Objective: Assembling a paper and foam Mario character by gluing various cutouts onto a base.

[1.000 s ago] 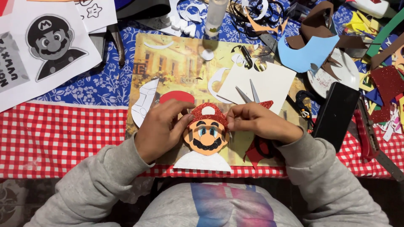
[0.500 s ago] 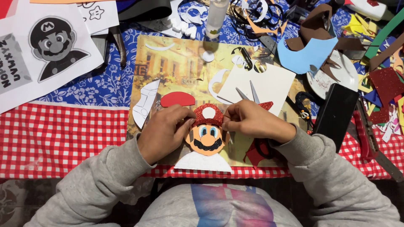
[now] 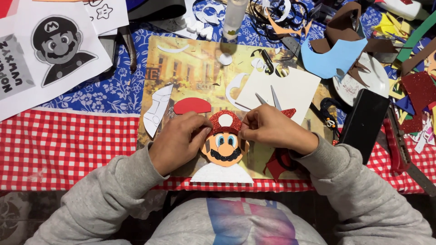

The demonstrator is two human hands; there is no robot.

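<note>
Head view, looking straight down: nearest the body, two grey sleeves reach over the edge of a red-and-white checked cloth (image 3: 68,149) to a craft figure of a cartoon face (image 3: 224,146) made of foam pieces, with an orange face, blue eyes, black moustache, a red glitter cap with a white disc, and a white glitter collar piece (image 3: 221,173) below it. The figure lies at the near edge of a yellowish picture mat (image 3: 181,72). The left hand (image 3: 178,141) rests on the mat with its fingers curled and its thumb pressed against the left side of the cap and face. The right hand (image 3: 270,129) is closed to a narrow pinch at the right edge of the cap; whether something small sits between its fingertips cannot be told. Just beyond the left hand lie a red foam half-disc (image 3: 192,105) and a white cut-out strip (image 3: 157,111). Beyond the right hand, scissor blades (image 3: 269,97) lie on a white sheet (image 3: 284,88). A black rectangular object (image 3: 364,123) lies to the right. Farther off are a printed grey character sheet (image 3: 56,50) at left, a clear glue bottle (image 3: 235,17) at the top, and blue (image 3: 334,59), brown and glitter foam scraps at upper right.
</note>
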